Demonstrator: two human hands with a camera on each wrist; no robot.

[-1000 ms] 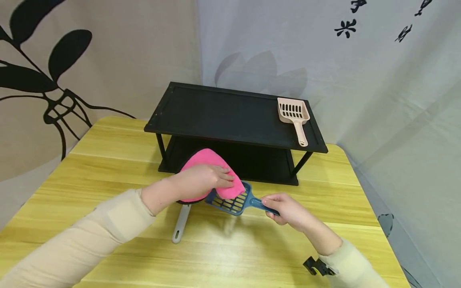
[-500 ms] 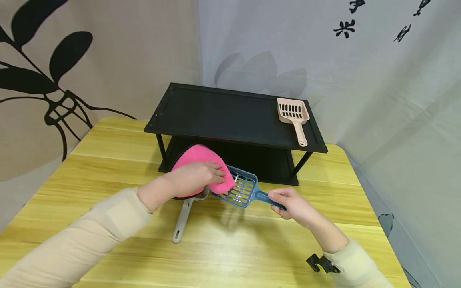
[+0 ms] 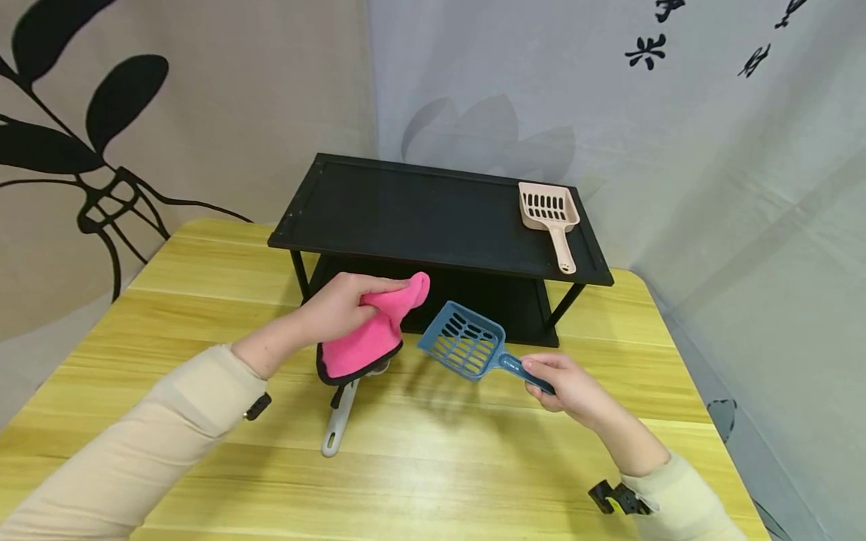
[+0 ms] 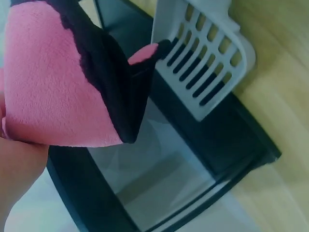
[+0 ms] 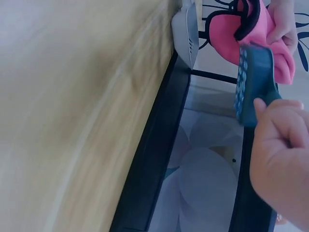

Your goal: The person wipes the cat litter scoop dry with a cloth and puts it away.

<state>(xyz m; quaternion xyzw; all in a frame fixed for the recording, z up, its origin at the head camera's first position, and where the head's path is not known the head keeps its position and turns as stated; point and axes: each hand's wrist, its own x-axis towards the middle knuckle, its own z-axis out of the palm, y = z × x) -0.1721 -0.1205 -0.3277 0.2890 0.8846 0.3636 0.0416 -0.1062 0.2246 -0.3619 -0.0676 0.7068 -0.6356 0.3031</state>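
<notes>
My left hand [image 3: 343,302] grips a pink cloth [image 3: 365,342] with black trim, which hangs bunched above a pale grey slotted scoop [image 3: 336,424] lying on the yellow table [image 3: 203,300]. The left wrist view shows the cloth [image 4: 48,87] over the grey scoop's slotted head [image 4: 203,63]. To the right, my right hand [image 3: 563,382] holds the handle of a blue slotted scoop [image 3: 463,344], raised off the table and tilted, a little apart from the cloth. The right wrist view shows the blue scoop [image 5: 253,82] edge-on beside the cloth [image 5: 231,34].
A black two-tier shelf [image 3: 433,218] stands at the back of the table, just behind both hands. A beige slotted scoop [image 3: 551,218] lies on its top at the right. Fabric backdrops hang behind and to the right. Bare table lies in front of the hands.
My left hand has lifted the pink cloth off the blue scoop and bunched it up. My right hand has drawn the blue scoop to the right and raised it.
</notes>
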